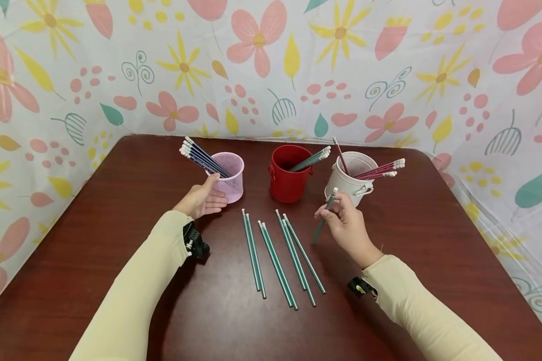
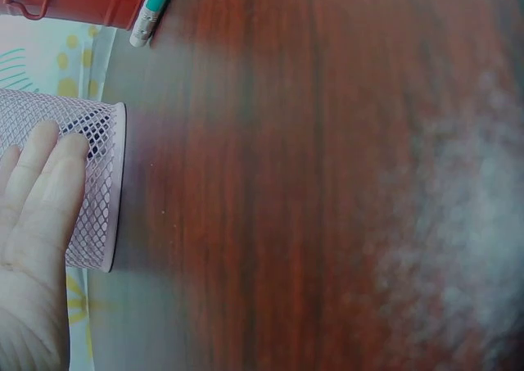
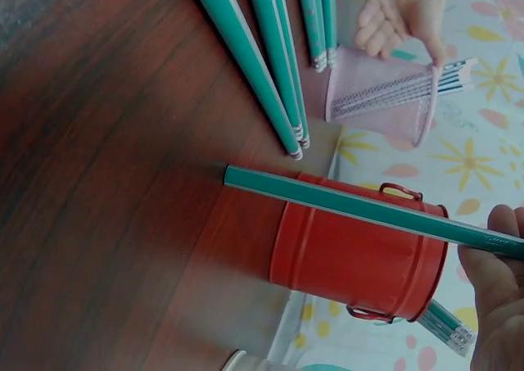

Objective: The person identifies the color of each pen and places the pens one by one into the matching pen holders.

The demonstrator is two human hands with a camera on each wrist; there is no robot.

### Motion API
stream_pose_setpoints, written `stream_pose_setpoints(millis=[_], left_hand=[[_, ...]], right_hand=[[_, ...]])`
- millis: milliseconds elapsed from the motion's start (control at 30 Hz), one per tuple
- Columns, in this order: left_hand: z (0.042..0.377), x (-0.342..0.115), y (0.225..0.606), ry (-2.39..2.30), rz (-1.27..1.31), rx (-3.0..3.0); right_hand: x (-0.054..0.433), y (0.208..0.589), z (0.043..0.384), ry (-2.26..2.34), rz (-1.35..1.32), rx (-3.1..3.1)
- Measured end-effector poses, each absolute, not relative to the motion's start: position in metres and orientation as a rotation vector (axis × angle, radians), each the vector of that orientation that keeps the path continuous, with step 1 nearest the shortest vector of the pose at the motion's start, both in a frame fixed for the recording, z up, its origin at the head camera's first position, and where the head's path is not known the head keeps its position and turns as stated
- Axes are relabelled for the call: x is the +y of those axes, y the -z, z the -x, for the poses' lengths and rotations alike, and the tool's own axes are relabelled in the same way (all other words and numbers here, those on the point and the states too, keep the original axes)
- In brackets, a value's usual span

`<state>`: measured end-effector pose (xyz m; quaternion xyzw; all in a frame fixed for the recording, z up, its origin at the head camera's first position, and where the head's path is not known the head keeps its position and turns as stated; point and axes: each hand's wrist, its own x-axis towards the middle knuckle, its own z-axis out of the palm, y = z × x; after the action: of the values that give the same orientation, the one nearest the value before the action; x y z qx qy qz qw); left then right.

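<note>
My right hand (image 1: pixel 347 224) pinches a green pencil (image 3: pixel 344 201) near its eraser end, with the other end slanting down over the table. In the right wrist view that pencil crosses in front of the red bucket (image 3: pixel 352 252). My left hand (image 1: pixel 203 197) rests against the side of a pink mesh cup (image 1: pixel 233 186), fingers extended and thumb by the rim. Dark blue pencils (image 1: pixel 203 158) lean in this cup. Between the hands, several green pencils (image 1: pixel 275 260) lie on the table, their eraser ends pointing away from me.
Several green pencils (image 1: pixel 313 159) lean in the red bucket at the back middle. To its right stands a white bucket (image 1: pixel 345 184) with dark red pencils (image 1: pixel 379 170). All stand on a brown table (image 1: pixel 117 200) backed by a floral cloth (image 1: pixel 271 105).
</note>
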<state>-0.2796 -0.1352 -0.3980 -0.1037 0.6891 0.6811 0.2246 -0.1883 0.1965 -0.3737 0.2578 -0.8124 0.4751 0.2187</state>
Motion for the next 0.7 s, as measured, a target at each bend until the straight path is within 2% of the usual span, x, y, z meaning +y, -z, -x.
stream_pose_setpoints(millis=[467, 700], left_hand=[[0.279, -0.134, 0.398, -1.877, 0.301, 1.913], [0.278, -0.134, 0.397, -1.87, 0.304, 1.918]], right_hand=[[0.193, 0.375, 0.191, -1.218, -0.776, -2.252], [0.195, 0.363, 0.192, -1.469, -0.699, -2.267]])
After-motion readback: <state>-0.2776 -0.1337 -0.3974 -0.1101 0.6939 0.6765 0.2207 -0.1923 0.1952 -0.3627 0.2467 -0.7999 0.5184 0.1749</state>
